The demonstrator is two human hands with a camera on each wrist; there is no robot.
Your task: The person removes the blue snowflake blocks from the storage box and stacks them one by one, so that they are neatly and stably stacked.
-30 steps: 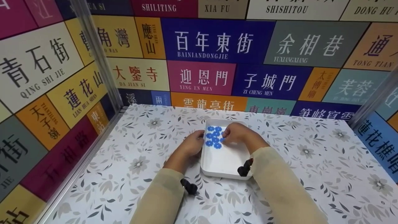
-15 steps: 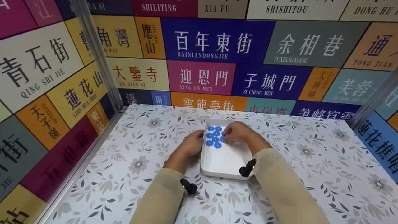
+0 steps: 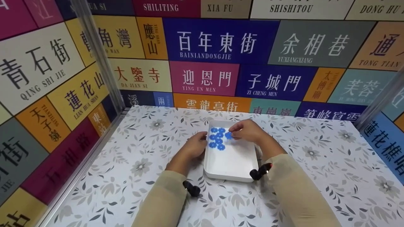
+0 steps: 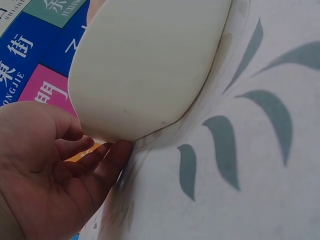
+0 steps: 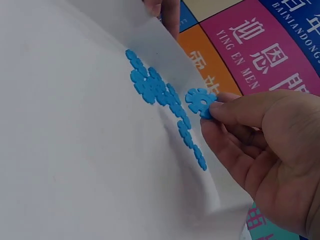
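A shallow white tray [image 3: 230,164] lies on the table, with several blue snowflake building discs [image 3: 217,138] spread flat near its far left corner. My right hand [image 3: 249,130] pinches one blue notched disc [image 5: 201,102] between thumb and fingertips, close over the tray floor. In the right wrist view this disc is tilted up, its round centre hole showing, apart from the others. At the tray's left wall, my left hand [image 3: 196,145] holds the edge. The left wrist view shows its curled fingers [image 4: 112,160] against the tray's outer side and base corner.
A flower-and-leaf patterned cloth [image 3: 142,195] covers the table around the tray. Printed sign panels [image 3: 221,41] line the wall behind, with another panelled wall [image 3: 47,94] at the left. Dark wrist cameras [image 3: 191,189] hang by both sleeves.
My right hand has drawn back to the right and slightly up, bringing one blue disc away from the group. The left hand and tray stay in place.
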